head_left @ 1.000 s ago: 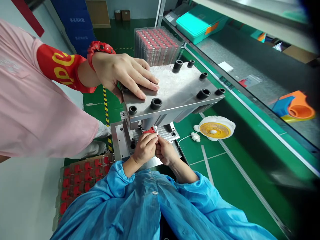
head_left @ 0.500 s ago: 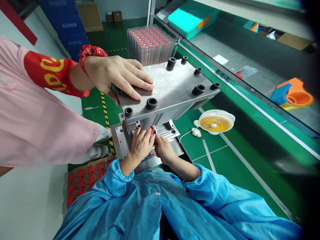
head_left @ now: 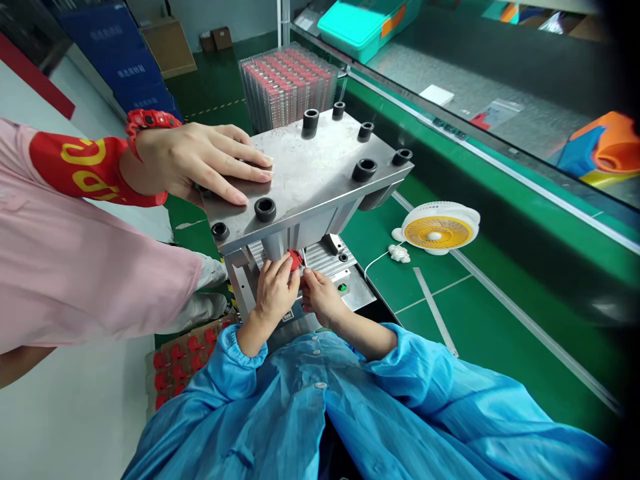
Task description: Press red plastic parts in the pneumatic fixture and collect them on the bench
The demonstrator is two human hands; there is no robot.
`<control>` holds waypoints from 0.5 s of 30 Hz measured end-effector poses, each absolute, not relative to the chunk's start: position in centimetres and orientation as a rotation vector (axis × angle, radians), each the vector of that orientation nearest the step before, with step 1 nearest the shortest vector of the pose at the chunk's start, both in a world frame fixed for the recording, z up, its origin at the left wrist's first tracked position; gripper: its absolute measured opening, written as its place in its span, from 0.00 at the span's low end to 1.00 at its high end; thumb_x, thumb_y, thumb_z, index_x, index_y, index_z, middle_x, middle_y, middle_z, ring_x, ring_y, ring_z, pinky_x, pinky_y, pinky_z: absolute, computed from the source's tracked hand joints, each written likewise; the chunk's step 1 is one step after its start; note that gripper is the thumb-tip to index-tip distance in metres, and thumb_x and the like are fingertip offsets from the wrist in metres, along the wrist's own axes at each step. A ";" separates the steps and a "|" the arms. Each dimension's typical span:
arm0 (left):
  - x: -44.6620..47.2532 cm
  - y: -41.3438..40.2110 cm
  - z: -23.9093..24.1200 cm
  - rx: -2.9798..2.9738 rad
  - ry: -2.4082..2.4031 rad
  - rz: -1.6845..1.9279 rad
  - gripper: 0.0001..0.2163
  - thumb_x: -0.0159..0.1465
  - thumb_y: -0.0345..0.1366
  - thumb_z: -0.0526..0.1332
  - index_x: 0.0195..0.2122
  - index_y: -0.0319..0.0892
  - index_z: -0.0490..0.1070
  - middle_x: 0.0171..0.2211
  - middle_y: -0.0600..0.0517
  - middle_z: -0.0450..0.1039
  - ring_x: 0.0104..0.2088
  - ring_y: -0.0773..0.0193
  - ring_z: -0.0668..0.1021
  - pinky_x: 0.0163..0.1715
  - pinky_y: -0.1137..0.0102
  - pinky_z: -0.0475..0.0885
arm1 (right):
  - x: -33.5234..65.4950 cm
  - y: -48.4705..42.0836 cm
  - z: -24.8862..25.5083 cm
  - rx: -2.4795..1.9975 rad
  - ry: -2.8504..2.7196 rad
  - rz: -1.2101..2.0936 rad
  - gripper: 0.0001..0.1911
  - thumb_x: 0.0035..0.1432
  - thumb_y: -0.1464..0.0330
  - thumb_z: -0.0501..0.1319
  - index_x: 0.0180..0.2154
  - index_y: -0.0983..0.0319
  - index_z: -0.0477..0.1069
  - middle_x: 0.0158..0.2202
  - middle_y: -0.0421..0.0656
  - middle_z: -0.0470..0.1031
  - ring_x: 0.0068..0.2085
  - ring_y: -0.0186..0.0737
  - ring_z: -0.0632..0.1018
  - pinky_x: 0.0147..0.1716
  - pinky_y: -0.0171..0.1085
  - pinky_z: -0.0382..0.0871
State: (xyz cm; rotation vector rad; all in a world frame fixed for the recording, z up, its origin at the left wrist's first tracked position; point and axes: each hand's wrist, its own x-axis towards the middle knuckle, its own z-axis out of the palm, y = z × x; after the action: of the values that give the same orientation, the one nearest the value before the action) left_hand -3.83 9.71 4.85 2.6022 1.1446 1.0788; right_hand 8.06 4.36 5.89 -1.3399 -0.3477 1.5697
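Red part (head_left: 296,260): two-handed handling under the metal plate

The step is being judged to call for steadiness rather than force. The part is best being braced by the left hand (head_left: 276,288), while fine adjustment is being reserved for the right hand (head_left: 323,298). The thin pale piece (head_left: 304,259) is best being guided in light, short movements, so that the part is not being dragged askew. Because the metal plate (head_left: 310,163) is being carried overhead, with a co-worker's hand (head_left: 215,160) being rested on its top, the fingertips are best being held low and toward the front edge. Accidental contact with the green button (head_left: 342,287), just beside the right hand, is also best being avoided.

The part is being positioned over the grooved metal base (head_left: 319,255), beneath the front of the plate and just beyond the fingertips. Its near left side is being touched by the fingers of the left hand, which are being drawn together around it with the thumb lower; the exact grip is being partly hidden. The thin pale piece is apparently being pinched by the fingers of the right hand, just right of the part. Whether piece and part are being joined cannot be told.
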 end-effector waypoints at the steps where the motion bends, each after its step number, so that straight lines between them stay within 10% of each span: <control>1: -3.8 9.7 4.9 2.605 1.152 1.084 0.13 0.72 0.35 0.57 0.53 0.38 0.76 0.53 0.40 0.79 0.54 0.51 0.79 0.58 0.54 0.75 | 7.9 4.3 5.9 -1.316 -0.356 1.579 0.20 0.68 0.50 0.56 0.31 0.56 0.55 0.18 0.29 0.52 0.16 0.28 0.53 0.15 0.29 0.47; 15: -3.1 9.7 5.8 2.700 1.289 0.862 0.17 0.74 0.32 0.52 0.59 0.40 0.75 0.59 0.42 0.76 0.59 0.53 0.76 0.63 0.55 0.72 | 7.7 4.6 3.8 -1.456 -0.743 1.470 0.24 0.71 0.46 0.50 0.34 0.57 0.68 0.22 0.38 0.66 0.20 0.37 0.68 0.19 0.36 0.68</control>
State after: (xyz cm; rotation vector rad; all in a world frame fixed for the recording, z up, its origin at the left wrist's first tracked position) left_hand -3.08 9.71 5.80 2.6995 1.2893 0.8619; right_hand 7.68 4.60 3.82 -1.4562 -0.7430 1.4703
